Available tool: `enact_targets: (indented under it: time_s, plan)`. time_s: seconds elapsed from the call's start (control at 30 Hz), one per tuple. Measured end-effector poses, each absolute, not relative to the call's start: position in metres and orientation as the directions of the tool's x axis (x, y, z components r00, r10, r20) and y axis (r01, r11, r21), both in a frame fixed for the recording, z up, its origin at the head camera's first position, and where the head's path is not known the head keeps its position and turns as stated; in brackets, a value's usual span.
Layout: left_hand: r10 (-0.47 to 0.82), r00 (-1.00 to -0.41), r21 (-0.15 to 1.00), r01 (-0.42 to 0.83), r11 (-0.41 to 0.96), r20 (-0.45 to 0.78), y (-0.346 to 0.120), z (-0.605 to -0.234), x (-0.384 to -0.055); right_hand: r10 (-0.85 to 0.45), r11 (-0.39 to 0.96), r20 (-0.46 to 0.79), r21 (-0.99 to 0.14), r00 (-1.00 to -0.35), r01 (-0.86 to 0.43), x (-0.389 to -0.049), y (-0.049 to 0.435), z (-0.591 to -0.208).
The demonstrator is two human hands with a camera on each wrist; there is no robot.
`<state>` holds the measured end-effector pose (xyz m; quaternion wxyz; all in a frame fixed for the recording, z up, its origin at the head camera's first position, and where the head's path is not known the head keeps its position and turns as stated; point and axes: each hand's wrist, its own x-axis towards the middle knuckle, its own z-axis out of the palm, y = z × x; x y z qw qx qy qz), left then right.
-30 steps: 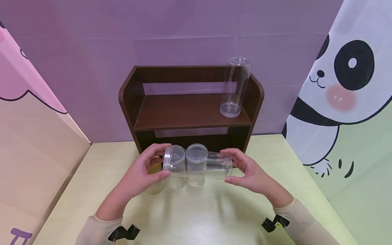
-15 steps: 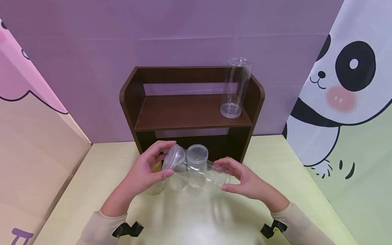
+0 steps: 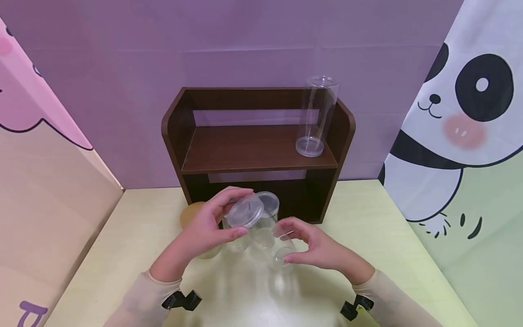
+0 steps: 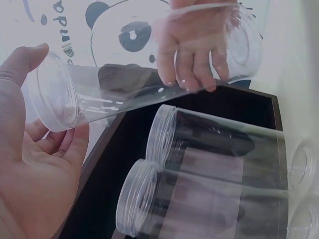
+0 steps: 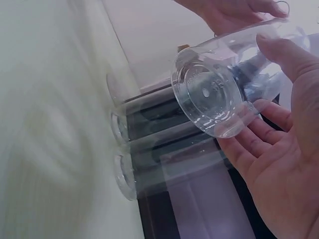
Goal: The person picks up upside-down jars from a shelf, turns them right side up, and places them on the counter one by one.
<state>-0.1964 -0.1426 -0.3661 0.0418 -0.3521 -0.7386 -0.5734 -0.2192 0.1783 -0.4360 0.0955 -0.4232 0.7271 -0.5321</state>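
Between my hands is a tall clear plastic jar (image 5: 207, 97), tilted, its lid end raised at the left and its base lower at the right. My left hand (image 3: 209, 230) grips its clear lid (image 3: 246, 211) between thumb and fingers. Near the base, my right hand (image 3: 318, 245) holds the jar's wall, thumb on one side and fingers on the other. Behind it stand two similar lidded jars, the nearer-right one (image 3: 268, 203) and its neighbour (image 4: 137, 199), which the left hand partly hides in the head view. At far left, a jar with a yellowish lid (image 3: 189, 213) shows partly behind my left hand.
A dark brown two-level shelf (image 3: 253, 147) stands at the back of the pale table (image 3: 147, 213). One tall clear jar (image 3: 316, 118) is upright on the right of its upper board. Printed fabric walls (image 3: 253, 45) enclose the back and sides.
The held jar has gone from lying level to tilted, its base swinging down and toward me. My left hand has moved right, my right hand left and lower. The jars behind stay put.
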Motion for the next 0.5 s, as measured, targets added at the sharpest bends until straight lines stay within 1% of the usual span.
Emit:
enact_targets:
  time_s: [0.2, 0.37, 0.5]
  plan:
    - [0.498, -0.746, 0.817, 0.564, 0.122, 0.441, -0.131, -0.362, -0.2, -0.726, 0.048, 0.316, -0.863, -0.611, -0.504, -0.22, 0.172, -0.446]
    - [0.533, -0.723, 0.807, 0.578, 0.117, 0.44, -0.12, -0.359, -0.205, -0.731, 0.002, 0.351, -0.857, -0.586, -0.515, -0.222, 0.166, -0.452]
    - [0.554, -0.694, 0.789, 0.606, 0.104, 0.46, -0.113, -0.357, -0.209, -0.721, 0.015, 0.344, -0.86, -0.601, -0.51, -0.221, 0.163, -0.456]
